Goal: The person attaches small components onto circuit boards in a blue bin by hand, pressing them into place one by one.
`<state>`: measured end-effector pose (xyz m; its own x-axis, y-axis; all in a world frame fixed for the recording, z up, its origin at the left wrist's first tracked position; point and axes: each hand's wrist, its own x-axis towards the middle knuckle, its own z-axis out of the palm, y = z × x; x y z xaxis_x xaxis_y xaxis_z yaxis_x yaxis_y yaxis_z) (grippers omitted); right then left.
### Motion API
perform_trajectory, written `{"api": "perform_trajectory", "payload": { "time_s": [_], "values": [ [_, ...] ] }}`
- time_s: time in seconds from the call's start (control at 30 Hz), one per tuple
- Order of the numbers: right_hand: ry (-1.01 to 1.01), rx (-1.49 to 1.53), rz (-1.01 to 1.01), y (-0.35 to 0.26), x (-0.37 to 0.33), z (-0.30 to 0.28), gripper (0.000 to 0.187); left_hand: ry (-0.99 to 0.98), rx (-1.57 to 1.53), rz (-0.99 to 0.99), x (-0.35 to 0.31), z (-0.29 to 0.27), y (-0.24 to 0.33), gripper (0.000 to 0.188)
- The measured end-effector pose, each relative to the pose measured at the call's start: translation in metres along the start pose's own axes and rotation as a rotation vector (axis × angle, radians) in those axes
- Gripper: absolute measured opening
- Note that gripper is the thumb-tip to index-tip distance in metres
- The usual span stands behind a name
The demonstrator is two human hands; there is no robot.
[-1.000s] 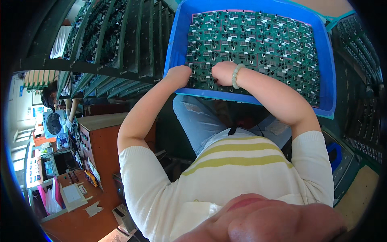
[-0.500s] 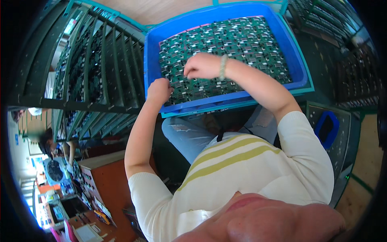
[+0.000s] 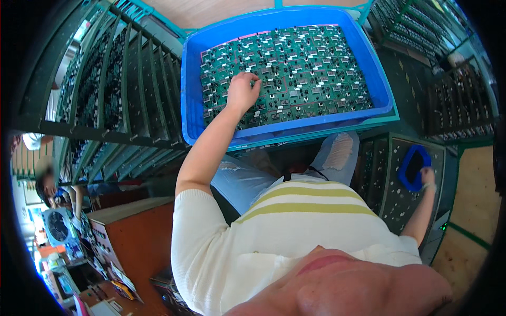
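Observation:
Rows of green circuit boards (image 3: 295, 76) lie in a blue plastic bin (image 3: 387, 95) in front of me. Over the boards at the bin's left side is my left hand (image 3: 244, 92), its fingers curled in and the thumb bent toward them. Anything between those fingertips is too small to make out. Far to the right, my right hand (image 3: 428, 176) is closed at the rim of a small blue tray (image 3: 405, 179) with a dark inside. Its fingertips are mostly hidden, so what they hold does not show.
Dark racks (image 3: 153, 79) filled with boards stand close on the left. More racks (image 3: 458, 102) stand on the right. The small tray sits on a grey speckled cabinet (image 3: 392, 203). A brown wooden cabinet (image 3: 142, 231) and another person (image 3: 63, 195) are at the lower left.
My right hand has left the boards and moved right and back to the small blue tray. My left hand has shifted right and farther over the boards.

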<state>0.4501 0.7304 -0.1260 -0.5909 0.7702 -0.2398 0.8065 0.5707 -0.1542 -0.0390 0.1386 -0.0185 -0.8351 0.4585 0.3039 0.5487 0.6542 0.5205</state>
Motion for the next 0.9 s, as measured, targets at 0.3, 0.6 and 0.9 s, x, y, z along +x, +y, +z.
{"api": "perform_trajectory", "payload": {
  "time_s": [0.3, 0.6, 0.9],
  "values": [
    [-0.046, 0.056, 0.33, -0.026, -0.005, 0.075, 0.069, 0.211, -0.023, -0.132, -0.002, -0.008, -0.032, 0.011],
    [-0.095, 0.008, 0.122, -0.103, 0.113, 0.121, 0.059, 0.186, 0.053, -0.187, 0.003, -0.004, -0.024, 0.013],
    [-0.438, 0.506, -0.575, -0.284, 0.198, 0.157, 0.055, 0.168, 0.002, -0.205, -0.013, 0.001, -0.023, 0.014]
  ]
}}
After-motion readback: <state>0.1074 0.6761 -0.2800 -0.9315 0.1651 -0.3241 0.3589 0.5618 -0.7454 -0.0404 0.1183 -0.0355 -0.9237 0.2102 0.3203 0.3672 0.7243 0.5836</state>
